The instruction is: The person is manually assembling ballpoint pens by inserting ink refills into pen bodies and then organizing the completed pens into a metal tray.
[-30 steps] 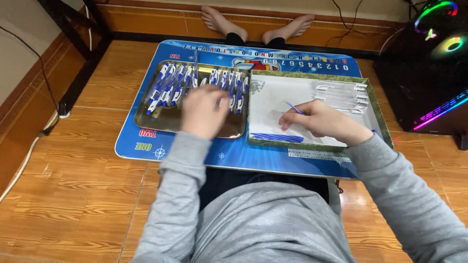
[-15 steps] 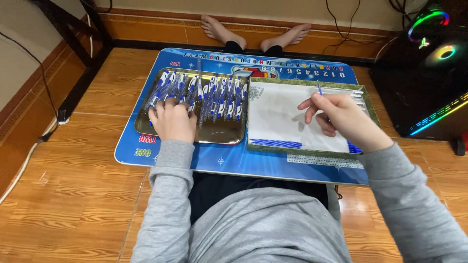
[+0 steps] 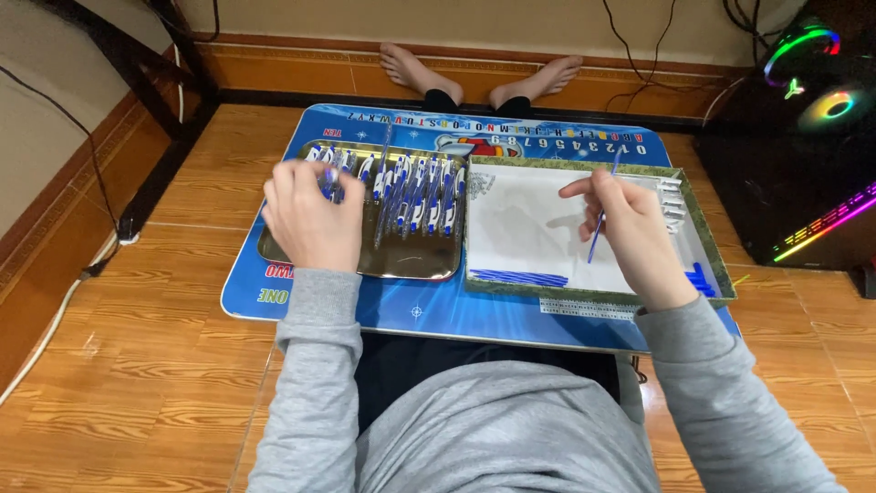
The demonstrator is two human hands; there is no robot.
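My left hand (image 3: 310,219) rests over the left part of a shiny metal tray (image 3: 401,265) and is closed on a blue-and-white pen (image 3: 330,181). Several more blue-and-white pens (image 3: 420,196) lie in a row across that tray. My right hand (image 3: 630,228) hovers over a white-lined box (image 3: 520,228) and pinches a thin blue refill (image 3: 602,215), held nearly upright. A bundle of blue refills (image 3: 518,277) lies along the box's near edge. Small white parts (image 3: 671,196) sit stacked at its far right.
Both trays sit on a low blue table (image 3: 438,310) printed with letters and numbers, over my lap. A person's bare feet (image 3: 484,78) show beyond the table. A computer case with coloured lights (image 3: 803,128) stands at the right. Cables run along the wooden floor at left.
My left hand has slid left across the metal tray and taken hold of a pen at its left end. My right hand has lifted the blue refill more upright, over the box's right part.
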